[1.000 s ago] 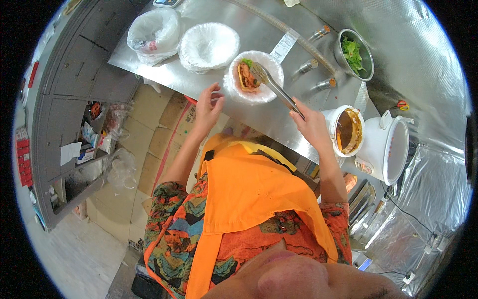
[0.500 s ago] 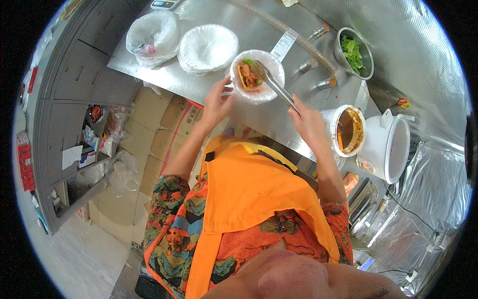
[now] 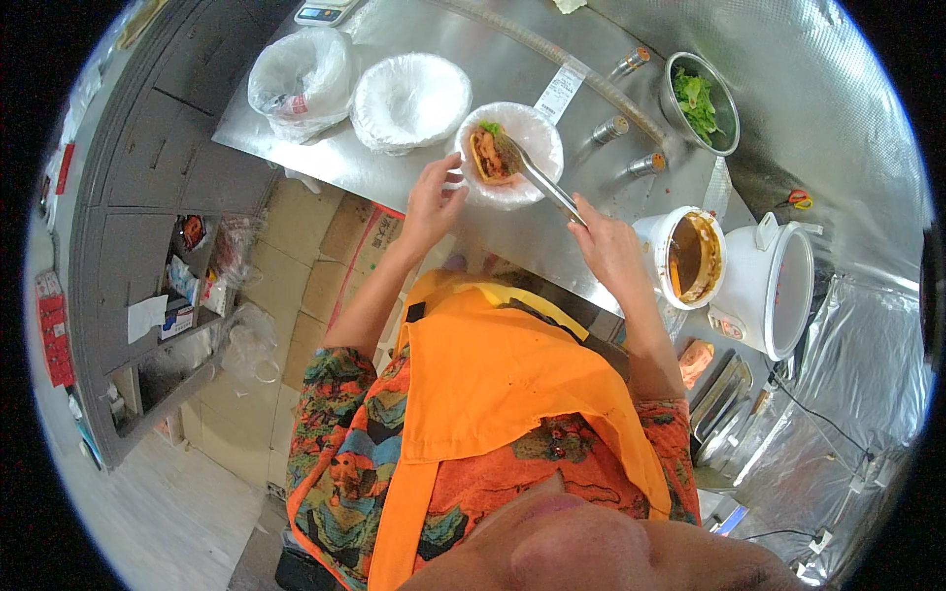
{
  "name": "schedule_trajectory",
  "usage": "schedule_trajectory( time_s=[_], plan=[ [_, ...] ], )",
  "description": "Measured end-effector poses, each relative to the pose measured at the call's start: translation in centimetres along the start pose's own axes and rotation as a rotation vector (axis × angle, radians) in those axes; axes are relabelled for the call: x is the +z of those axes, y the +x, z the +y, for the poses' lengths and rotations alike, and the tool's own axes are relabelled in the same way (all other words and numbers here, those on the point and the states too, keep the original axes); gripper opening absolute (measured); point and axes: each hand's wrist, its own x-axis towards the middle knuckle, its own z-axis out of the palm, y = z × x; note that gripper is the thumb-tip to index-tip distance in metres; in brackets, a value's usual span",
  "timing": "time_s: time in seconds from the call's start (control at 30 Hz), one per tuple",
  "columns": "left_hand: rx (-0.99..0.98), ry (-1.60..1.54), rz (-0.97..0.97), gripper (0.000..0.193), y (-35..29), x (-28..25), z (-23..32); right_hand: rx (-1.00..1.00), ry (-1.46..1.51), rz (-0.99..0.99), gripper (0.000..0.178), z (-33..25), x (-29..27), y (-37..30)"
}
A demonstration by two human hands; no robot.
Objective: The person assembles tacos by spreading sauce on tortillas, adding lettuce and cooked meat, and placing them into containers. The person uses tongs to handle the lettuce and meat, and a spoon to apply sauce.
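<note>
The right hand (image 3: 606, 246) grips tongs (image 3: 540, 182) over food (image 3: 490, 155) already in the bowl (image 3: 532, 133) on the desk (image 3: 394, 172); the left hand (image 3: 431, 202), unclenched, steadies the bowl's rim. Plating looks nearly done.

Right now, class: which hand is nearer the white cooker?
Right. The right hand, holding tongs, is just left of the cooker; the left hand is farther left, at the bowl.
</note>
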Motion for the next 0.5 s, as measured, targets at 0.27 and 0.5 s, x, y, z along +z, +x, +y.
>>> schedule_trajectory(
  time_s=[0.27,0.5],
  plan=[
    [-0.051,-0.030,-0.030,0.051,-0.1,-0.5,-0.2,-0.057,0.060,0.051,0.042,-0.3,0.1,0.6],
    [-0.141,-0.032,-0.013,0.050,-1.5,-1.3,-0.9,0.050,0.205,0.175,0.046,2.5,-3.5,-3.7]
  ],
)
